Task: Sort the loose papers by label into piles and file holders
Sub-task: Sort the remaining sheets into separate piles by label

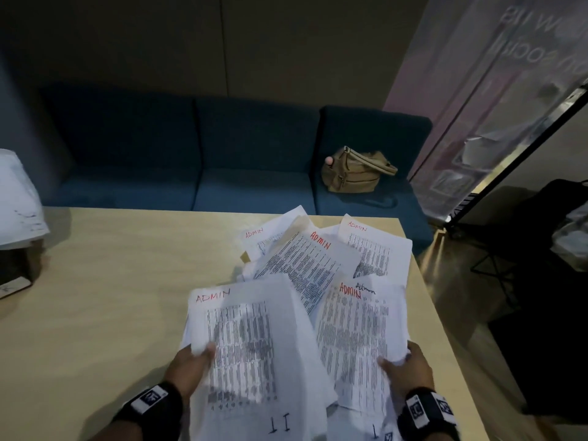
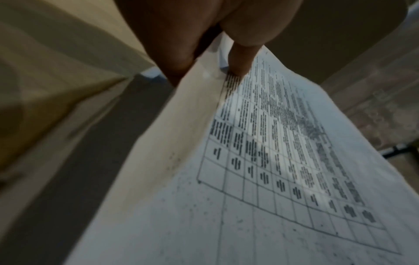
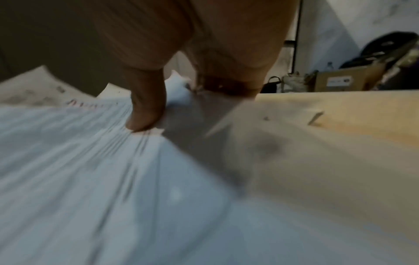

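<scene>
Several printed sheets marked ADMIN in red lie fanned over the right half of a pale wooden table [image 1: 111,297]. My left hand [image 1: 199,356] pinches the left edge of the nearest ADMIN sheet [image 1: 245,345], thumb on top; the left wrist view shows the thumb [image 2: 240,61] pressing its printed grid [image 2: 272,161]. My right hand [image 1: 404,361] grips the right edge of another ADMIN sheet [image 1: 353,338], also labelled in black. The right wrist view shows its thumb [image 3: 145,111] on the blurred white paper [image 3: 90,170]. More ADMIN sheets [image 1: 305,262] lie behind.
A stack of white papers on a dark holder [image 1: 16,218] stands at the table's left edge. Behind the table runs a blue sofa [image 1: 191,154] with a tan bag [image 1: 356,171]. The table's right edge [image 1: 436,313] drops to the floor beside a dark bag [image 1: 547,224].
</scene>
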Demonstrator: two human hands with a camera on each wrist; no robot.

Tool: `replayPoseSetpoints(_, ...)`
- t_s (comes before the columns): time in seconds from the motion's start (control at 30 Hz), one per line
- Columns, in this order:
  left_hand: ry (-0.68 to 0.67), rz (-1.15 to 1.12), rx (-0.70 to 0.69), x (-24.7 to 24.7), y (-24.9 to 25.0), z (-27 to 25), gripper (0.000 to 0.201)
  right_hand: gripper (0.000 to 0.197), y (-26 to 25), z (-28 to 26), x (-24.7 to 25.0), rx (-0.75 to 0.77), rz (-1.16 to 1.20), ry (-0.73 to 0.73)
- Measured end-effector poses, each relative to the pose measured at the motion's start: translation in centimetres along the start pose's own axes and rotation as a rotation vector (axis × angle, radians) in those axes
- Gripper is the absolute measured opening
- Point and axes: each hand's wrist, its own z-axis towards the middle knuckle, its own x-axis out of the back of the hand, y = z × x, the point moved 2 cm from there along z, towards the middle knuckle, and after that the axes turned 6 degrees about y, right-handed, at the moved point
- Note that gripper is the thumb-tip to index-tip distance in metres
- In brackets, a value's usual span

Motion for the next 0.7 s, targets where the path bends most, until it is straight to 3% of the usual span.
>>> replayPoseSetpoints(0.07, -0.030, -0.054, 0.047, -0.6, -0.1, 0.5, 0.083, 0.039, -0.6, -0.4, 0.3, 0.071, 0.049, -0.020)
replayPoseSetpoints(0.1, -0.045, -0.070, 0.038, -1.1, 0.0, 0.7, 0.089, 0.036, -0.9, -0.8, 0.3, 0.093, 0.065, -0.037)
replayPoseSetpoints(0.23, -0.186, -0.033, -0.017, -3.1, 0.7, -0.1, 0.082, 0.022, -1.5, -2.5, -0.4, 0.123, 0.049, -0.090)
replayPoseSetpoints(0.3, -0.278, 0.019, -0.073, -3.7, 1.1, -1.0, 0.056, 0.020, -1.6, -3.2, 0.0, 0.136, 0.071, -0.074)
replayPoseSetpoints(0.37, -0.274, 0.090, -0.168, -4.0, 1.4, -1.5, 0.023, 0.017, -2.1, -3.3, 1.1, 0.125, 0.119, -0.027)
replayPoseSetpoints(0.47, -0.167, 0.195, -0.298, -3.8, 2.3, -2.3, 0.021, 0.018, -2.3, -3.0, 3.5, 0.111, 0.202, 0.114)
replayPoseSetpoints(0.57, -0.099, 0.306, -0.365, -2.6, 2.4, -2.2, 0.013, 0.030, -2.0, -2.5, 5.5, 0.088, 0.266, 0.204)
replayPoseSetpoints(0.7, -0.038, 0.142, -0.344, -0.2, 2.0, -1.1, 0.008, 0.045, -3.1, -3.1, 9.1, 0.079, 0.308, 0.298)
